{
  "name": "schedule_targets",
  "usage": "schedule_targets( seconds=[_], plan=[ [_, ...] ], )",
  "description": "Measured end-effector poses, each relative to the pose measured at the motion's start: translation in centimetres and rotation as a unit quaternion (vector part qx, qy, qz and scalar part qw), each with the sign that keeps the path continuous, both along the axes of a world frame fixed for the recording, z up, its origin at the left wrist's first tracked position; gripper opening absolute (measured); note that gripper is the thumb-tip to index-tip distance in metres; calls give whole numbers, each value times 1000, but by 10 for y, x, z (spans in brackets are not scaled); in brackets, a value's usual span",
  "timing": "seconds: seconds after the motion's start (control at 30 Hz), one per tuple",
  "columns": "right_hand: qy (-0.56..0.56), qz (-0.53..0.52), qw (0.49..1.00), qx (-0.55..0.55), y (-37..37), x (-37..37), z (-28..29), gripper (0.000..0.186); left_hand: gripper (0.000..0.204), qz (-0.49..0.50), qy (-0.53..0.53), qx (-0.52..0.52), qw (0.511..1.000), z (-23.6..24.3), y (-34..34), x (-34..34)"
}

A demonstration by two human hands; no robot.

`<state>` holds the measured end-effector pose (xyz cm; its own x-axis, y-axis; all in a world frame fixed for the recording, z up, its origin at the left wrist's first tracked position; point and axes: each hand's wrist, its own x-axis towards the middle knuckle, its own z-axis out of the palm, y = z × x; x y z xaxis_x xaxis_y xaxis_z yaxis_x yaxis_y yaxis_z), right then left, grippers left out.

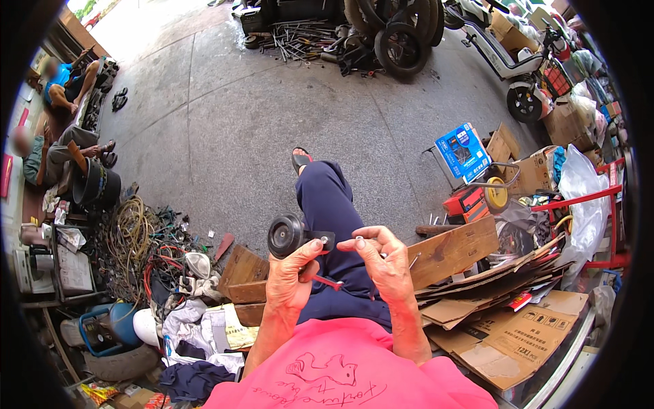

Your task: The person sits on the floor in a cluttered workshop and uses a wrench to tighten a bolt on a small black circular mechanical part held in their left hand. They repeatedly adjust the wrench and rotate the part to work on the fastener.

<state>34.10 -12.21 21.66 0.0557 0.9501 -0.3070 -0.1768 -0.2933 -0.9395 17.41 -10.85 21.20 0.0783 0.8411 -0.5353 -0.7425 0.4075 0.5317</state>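
My left hand (290,278) is closed on a black round disc horn (285,235), its thumb on the small bracket at the horn's side. A bright metal spot, perhaps a nut or bolt, shows on the bracket by the thumb tip. Below that hand a thin red piece (328,281), a wire or a handle, reaches toward the right. Close beside the bracket, my right hand (390,269) has thumb and forefinger pinched together. What they hold, if anything, is too small to name. Both hands are above my dark blue trouser leg (327,198).
Wooden boards (456,252) and flattened cardboard (518,334) lie at my right, near a blue box (463,153) on a cart. Tangled cables (133,232) and clothes are at my left. Two people sit at the far left. Tyres (400,51) and a scooter (524,65) stand farther off.
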Motion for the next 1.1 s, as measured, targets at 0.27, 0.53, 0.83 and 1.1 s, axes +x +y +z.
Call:
schedule_targets(
  seconds=[0.27, 0.53, 0.83, 1.1],
  plan=[
    [-11, 0, 1000, 26, 3, -13, 5, 17, 39, -32, -168, -53, 984, -16, -5, -10],
    [59, -33, 997, 40, 3, -28, 23, 18, 45, -60, -297, -18, 953, -26, -4, -7],
    [49, -41, 995, 71, -4, -32, 18, 13, 46, -66, -363, 17, 929, -40, -5, -6],
    [119, -52, 984, 123, -4, -41, 26, 10, 45, -87, -401, 14, 912, -31, -3, -3]
  ],
)
